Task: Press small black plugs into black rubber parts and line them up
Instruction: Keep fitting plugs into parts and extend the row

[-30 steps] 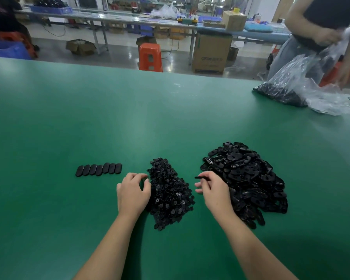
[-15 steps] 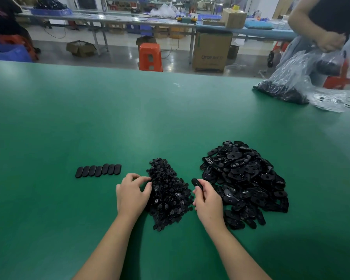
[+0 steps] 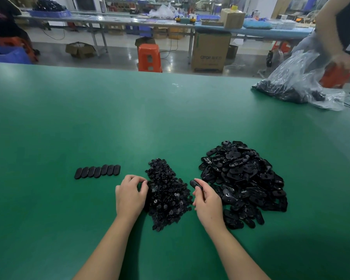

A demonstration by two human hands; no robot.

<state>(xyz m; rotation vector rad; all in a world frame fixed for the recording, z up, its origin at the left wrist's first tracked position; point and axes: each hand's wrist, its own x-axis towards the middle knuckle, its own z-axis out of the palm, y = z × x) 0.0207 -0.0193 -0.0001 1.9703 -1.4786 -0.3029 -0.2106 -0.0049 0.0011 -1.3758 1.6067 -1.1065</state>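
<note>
A heap of small black plugs (image 3: 167, 196) lies on the green table (image 3: 129, 122) between my hands. To its right sits a larger heap of oval black rubber parts (image 3: 245, 182). My right hand (image 3: 207, 201) pinches one oval rubber part (image 3: 196, 184) at the left foot of that heap. My left hand (image 3: 130, 196) rests at the left edge of the plug heap with curled fingertips among the plugs; whether it holds a plug is hidden. A row of several finished parts (image 3: 97, 171) lies side by side to the left.
At the table's far right a clear plastic bag (image 3: 297, 85) with black parts lies, handled by another person (image 3: 339, 37). Beyond the far edge are an orange stool (image 3: 149, 57), a cardboard box (image 3: 210, 51) and long workbenches.
My right hand has lifted one rubber part out of the big heap and drawn it left toward the plugs. My left hand stays at the plug heap. The other person shifts the bag.
</note>
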